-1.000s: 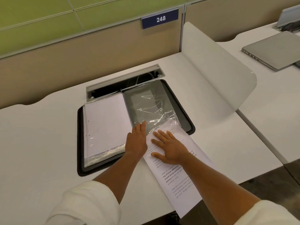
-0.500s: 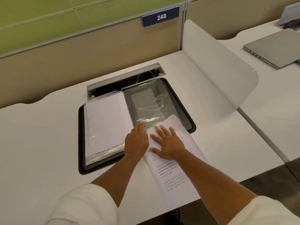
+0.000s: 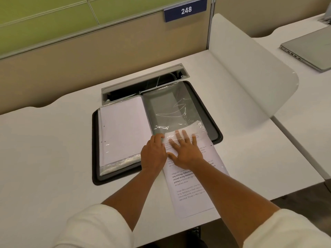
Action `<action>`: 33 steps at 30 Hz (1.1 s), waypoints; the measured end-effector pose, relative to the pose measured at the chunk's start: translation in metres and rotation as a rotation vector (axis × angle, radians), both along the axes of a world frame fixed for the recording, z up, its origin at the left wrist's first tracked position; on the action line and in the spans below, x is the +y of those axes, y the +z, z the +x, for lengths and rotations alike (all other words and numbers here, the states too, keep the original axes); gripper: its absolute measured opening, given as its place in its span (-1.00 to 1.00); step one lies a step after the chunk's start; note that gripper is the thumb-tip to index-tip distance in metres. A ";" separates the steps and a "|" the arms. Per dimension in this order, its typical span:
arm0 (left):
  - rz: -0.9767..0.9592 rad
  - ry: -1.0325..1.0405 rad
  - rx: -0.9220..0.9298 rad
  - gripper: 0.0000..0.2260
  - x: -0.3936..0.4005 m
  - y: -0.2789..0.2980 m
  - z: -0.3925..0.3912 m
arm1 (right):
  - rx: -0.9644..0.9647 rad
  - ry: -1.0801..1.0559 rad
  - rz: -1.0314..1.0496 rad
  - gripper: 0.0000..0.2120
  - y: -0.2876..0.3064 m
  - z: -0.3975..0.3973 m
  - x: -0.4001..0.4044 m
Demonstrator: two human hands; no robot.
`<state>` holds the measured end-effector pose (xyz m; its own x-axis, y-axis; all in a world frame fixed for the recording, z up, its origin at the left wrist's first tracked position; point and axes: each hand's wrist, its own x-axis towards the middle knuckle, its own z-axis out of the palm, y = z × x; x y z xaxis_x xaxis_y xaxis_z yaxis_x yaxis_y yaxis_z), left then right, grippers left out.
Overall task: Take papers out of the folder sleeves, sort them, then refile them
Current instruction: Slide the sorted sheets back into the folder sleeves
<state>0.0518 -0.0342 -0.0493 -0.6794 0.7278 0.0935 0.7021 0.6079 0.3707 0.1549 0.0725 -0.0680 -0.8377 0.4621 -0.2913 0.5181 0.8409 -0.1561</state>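
A black folder [image 3: 95, 140] lies open on the white desk. Its left side holds clear sleeves filled with white papers [image 3: 123, 129]. On the right side lies a clear sleeve [image 3: 172, 106], empty in its upper part. A printed sheet [image 3: 189, 190] sits partly inside that sleeve's near end, the rest trailing toward the desk's front edge. My right hand [image 3: 186, 151] presses flat on the sheet, fingers spread, fingertips under the plastic. My left hand [image 3: 154, 153] sits beside it at the spine, fingers curled at the sleeve's near edge.
An open cable tray [image 3: 143, 83] runs along the folder's far edge. A white curved divider [image 3: 250, 65] stands to the right, with a closed laptop [image 3: 311, 49] on the neighbouring desk beyond it. A beige and green partition wall closes the back.
My right hand has pushed the printed sheet farther up into the right sleeve, and its fingertips are now under the plastic. My left hand stayed at the sleeve's near edge.
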 end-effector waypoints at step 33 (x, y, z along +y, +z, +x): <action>0.113 -0.139 0.005 -0.78 -0.010 0.003 0.001 | 0.345 0.007 0.161 -0.45 -0.011 0.020 -0.002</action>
